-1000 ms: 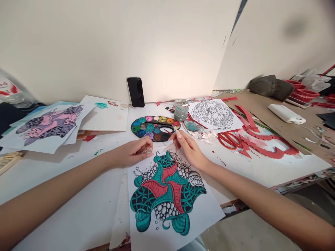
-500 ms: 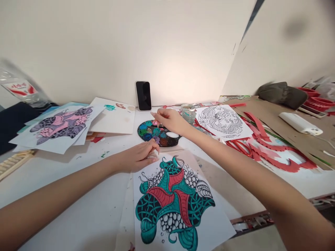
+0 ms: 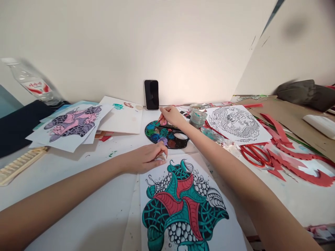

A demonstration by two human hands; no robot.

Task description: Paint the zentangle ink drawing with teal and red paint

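Observation:
A sheet with a teal, red and black patterned painting (image 3: 183,205) lies in front of me on the white table (image 3: 78,216). My left hand (image 3: 146,158) rests on the sheet's top left corner, fingers curled together and pressing the paper down. My right hand (image 3: 170,115) reaches over the round black paint palette (image 3: 167,136) with its many coloured wells. Its fingers pinch the left end of a thin paintbrush (image 3: 175,129) that lies across the palette. A small glass jar of cloudy water (image 3: 198,117) stands just right of that hand.
A dark phone (image 3: 151,94) leans against the wall. Painted sheets (image 3: 73,122) are stacked at the left beside a plastic bottle (image 3: 34,83) and a wooden comb-like strip (image 3: 18,167). At the right lie a dragon line drawing (image 3: 235,123), red scissors (image 3: 255,155) and red paper cuttings (image 3: 293,164).
My right hand left the top of the painted sheet and reached forward to the palette, closing on the brush. My view shifted left. The left hand stayed on the sheet's corner.

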